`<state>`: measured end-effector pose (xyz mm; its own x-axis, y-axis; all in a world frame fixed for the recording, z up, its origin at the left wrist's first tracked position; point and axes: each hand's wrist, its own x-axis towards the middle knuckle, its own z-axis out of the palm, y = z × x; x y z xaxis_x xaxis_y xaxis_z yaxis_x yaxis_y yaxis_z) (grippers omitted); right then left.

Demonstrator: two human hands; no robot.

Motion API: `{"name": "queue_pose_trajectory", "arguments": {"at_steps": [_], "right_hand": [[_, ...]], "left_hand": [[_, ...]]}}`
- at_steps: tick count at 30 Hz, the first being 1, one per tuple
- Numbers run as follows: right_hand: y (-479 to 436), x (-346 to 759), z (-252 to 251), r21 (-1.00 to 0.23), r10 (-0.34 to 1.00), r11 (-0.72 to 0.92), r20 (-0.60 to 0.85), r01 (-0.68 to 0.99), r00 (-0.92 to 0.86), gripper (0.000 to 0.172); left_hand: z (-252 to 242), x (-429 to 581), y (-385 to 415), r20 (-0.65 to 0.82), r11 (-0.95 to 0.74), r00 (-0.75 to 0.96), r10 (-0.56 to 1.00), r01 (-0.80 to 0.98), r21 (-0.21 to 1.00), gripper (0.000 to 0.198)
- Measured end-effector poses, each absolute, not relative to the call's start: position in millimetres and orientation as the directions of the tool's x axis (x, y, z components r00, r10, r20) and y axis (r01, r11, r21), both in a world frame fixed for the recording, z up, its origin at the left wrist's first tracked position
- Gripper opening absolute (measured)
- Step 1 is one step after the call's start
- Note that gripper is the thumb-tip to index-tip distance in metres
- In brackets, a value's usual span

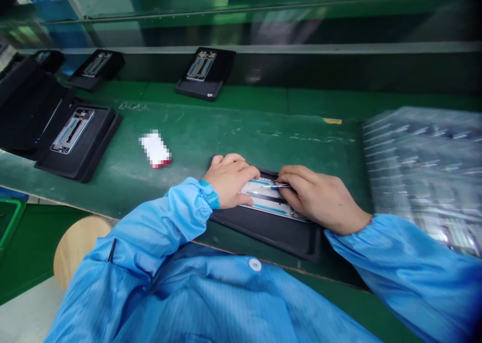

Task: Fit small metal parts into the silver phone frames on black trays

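A phone housing (268,200) with a silver plate, blue strips and a dark band lies on a black foam tray (265,230) in front of me. My left hand (230,180) grips its left end, thumb and fingers at opposite edges. My right hand (320,195) rests over the right end, its fingers pinched around thin metal tweezers (281,186). The tweezer tips point left, over the upper blue strip; I cannot tell whether they touch it. Both hands partly cover the housing's ends.
More phone housings sit on black trays at left (98,154) and at the back (222,67). A blurred, pixelated white and red box (155,149) lies on the green bench (233,132). Stacked clear plastic trays (422,172) stand at right. A round wooden stool (77,242) is below left.
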<state>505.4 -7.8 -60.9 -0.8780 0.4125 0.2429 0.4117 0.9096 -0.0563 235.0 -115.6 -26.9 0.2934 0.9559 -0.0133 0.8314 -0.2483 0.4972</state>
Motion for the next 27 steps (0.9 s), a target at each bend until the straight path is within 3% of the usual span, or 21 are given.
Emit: {"name": "queue_pose_trajectory", "arguments": {"at_steps": [5, 12, 20, 23, 27], "right_hand": [[-9.6, 504.3, -62.0, -0.042, 0.386, 0.92, 0.269, 0.39, -0.882, 0.024], [-11.4, 502.9, -63.2, 0.067, 0.321, 0.929, 0.35, 0.365, -0.88, 0.022], [-35.1, 512.4, -60.6, 0.021, 0.384, 0.909, 0.347, 0.417, -0.855, 0.029], [-37.5, 512.7, -54.1, -0.095, 0.468, 0.882, 0.275, 0.461, -0.84, 0.033], [-23.7, 522.3, -25.3, -0.497, 0.656, 0.719, 0.255, 0.485, -0.711, 0.026]], "left_hand": [[-28.0, 235.0, -115.9, 0.001, -0.256, 0.294, 0.956, 0.831, 0.494, 0.055], [-30.1, 236.0, -116.5, 0.011, -0.257, 0.29, 0.957, 0.827, 0.499, 0.057], [-30.1, 235.4, -114.6, -0.03, -0.236, 0.296, 0.955, 0.815, 0.529, 0.057], [-29.9, 235.0, -114.6, -0.028, -0.232, 0.29, 0.957, 0.816, 0.53, 0.057], [-29.8, 234.0, -114.5, -0.025, -0.236, 0.294, 0.955, 0.813, 0.532, 0.059]]}}
